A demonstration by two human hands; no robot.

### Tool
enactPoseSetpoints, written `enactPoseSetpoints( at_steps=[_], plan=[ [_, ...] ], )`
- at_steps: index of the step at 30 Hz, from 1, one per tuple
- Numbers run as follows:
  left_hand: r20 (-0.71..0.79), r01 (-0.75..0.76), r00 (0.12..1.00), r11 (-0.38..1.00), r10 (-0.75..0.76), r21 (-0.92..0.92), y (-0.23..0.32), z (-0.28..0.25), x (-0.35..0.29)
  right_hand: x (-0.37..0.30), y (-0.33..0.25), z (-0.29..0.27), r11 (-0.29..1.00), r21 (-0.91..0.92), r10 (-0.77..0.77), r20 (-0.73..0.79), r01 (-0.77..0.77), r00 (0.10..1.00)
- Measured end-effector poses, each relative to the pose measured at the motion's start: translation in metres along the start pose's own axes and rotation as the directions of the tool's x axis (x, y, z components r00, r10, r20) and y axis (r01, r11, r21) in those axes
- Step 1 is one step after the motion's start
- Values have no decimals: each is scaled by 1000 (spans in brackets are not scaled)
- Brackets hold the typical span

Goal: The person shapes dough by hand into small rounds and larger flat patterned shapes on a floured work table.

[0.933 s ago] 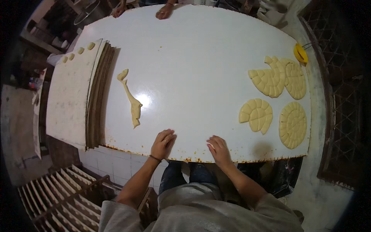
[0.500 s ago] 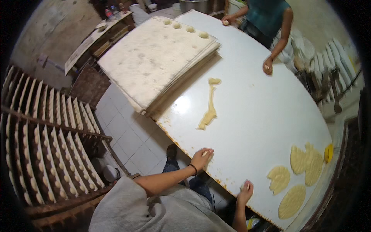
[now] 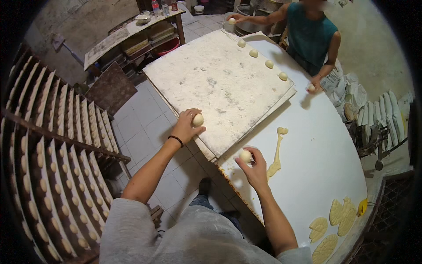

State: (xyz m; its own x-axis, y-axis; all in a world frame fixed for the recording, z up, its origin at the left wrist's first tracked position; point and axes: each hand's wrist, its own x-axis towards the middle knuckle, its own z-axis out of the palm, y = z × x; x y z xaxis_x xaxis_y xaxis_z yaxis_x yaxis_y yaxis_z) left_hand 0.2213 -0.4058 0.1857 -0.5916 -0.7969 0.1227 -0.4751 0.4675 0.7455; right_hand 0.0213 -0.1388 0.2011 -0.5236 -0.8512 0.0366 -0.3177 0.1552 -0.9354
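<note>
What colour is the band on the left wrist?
Black: a thin wristband just below the left hand, seen in the head view.

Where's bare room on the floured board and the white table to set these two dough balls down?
The floured board is bare between the left hand and the row of dough balls along its far edge. The white table is bare between the dough strip and the other person's hand. Its near right corner is crowded with flat scored pieces.

White sacks (image 3: 351, 94) with some print lie stacked on the floor at the right, just beyond the tabletop (image 3: 325, 149) edge. Three small bottles (image 3: 162, 6), one with a red label, stand on the far bench (image 3: 127, 33) at the top. No signs or screens show.
</note>
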Motion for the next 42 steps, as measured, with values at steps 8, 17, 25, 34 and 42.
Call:
enactPoseSetpoints(
  at_steps=[8,17,25,34,42],
  plan=[
    [-262,61,954,947,-148,-316,-72,-9,-20,61,-49,70,891,-408,-133,189,201,973],
    [341,537,838,759,-427,-368,-223,132,-234,-187,164,-103,827,-64,451,-516,-558,728],
    [870,612,492,729,-47,-307,28,260,-286,-514,324,-292,342,-225,155,-944,-912,291],
    [939,373,332,927,-90,-43,137,353,-358,-479,391,-478,420,232,420,-907,-877,-38],
    [989,251,137,963,61,-95,302,447,-363,-581,373,-485,698,232,500,-835,-678,229]
  ],
)
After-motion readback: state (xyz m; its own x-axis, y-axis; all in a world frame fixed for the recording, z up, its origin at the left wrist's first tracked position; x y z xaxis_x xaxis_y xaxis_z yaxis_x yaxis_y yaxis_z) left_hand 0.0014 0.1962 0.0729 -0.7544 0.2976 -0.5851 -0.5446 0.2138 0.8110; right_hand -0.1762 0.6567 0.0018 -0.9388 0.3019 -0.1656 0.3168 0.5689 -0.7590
